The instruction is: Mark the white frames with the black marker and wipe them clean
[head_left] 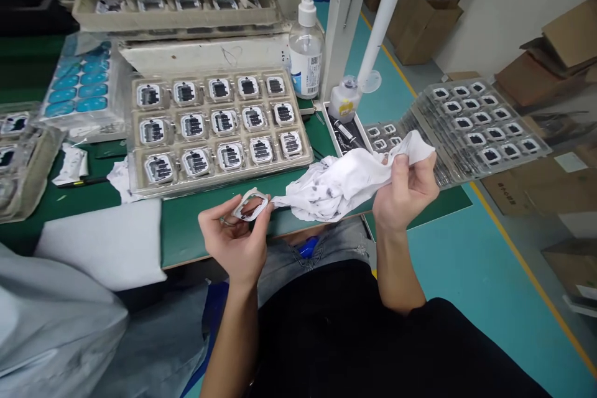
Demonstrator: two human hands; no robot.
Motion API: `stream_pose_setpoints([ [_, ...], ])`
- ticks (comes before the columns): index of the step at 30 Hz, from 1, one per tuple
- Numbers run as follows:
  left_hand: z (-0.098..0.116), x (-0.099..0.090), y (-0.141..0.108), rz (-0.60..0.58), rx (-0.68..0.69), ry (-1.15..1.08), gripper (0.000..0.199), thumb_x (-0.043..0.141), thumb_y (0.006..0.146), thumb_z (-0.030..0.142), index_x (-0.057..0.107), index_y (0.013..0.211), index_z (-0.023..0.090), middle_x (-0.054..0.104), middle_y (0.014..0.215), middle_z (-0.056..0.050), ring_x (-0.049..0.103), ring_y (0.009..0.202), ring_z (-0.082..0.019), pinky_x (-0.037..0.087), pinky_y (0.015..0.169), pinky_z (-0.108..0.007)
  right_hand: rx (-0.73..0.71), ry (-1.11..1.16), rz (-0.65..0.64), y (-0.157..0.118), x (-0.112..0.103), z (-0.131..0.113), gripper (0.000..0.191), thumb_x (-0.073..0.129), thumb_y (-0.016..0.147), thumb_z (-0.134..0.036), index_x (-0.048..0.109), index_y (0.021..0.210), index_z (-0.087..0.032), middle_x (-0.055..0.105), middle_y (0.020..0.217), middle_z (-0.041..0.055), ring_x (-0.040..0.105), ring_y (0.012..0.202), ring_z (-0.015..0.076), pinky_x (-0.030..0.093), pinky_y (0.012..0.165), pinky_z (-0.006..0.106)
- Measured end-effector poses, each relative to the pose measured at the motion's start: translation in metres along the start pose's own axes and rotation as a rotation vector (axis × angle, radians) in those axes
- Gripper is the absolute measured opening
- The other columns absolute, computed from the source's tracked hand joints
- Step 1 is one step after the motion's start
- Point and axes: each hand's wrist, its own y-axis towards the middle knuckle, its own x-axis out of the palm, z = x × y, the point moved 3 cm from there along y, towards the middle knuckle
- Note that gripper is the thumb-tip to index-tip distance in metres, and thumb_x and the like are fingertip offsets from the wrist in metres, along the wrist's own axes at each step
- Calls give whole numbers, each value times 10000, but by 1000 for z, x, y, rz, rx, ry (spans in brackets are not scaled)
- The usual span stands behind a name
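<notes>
Holding a small white frame part [252, 206] pinched at its rim by the left hand [237, 239], just off the front edge of the green mat [196, 224]. Looks light, thin, stiff plastic with an open centre; probably flexes or cracks if squeezed, so grip by the outer edges only. Right hand [405, 189] is closed on a stained white cloth [340, 183], soft and limp, draping toward the part. Tray of dark modules [217, 127] sits behind; pump bottle [306, 43] beyond.
</notes>
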Motion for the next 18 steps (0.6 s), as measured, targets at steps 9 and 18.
stream_pose_setpoints([
  [9, 7, 10, 3, -43, -4, -60, 578, 1064, 944, 505, 670, 1254, 219, 801, 975, 22, 947, 943, -241, 822, 930, -417, 23, 163, 59, -14, 0, -10, 176, 684, 1121, -428, 789, 1251, -375, 763, 1090, 67, 843, 1053, 321, 781, 961, 576],
  [18, 14, 13, 5, -64, -14, -98, 575, 1085, 933, 459, 678, 1258, 215, 801, 933, 32, 939, 923, -236, 821, 930, -422, 61, 176, 60, -21, -11, 4, 282, 656, 1189, -464, 879, 1353, -413, 609, 1112, 76, 761, 980, 285, 743, 813, 526],
])
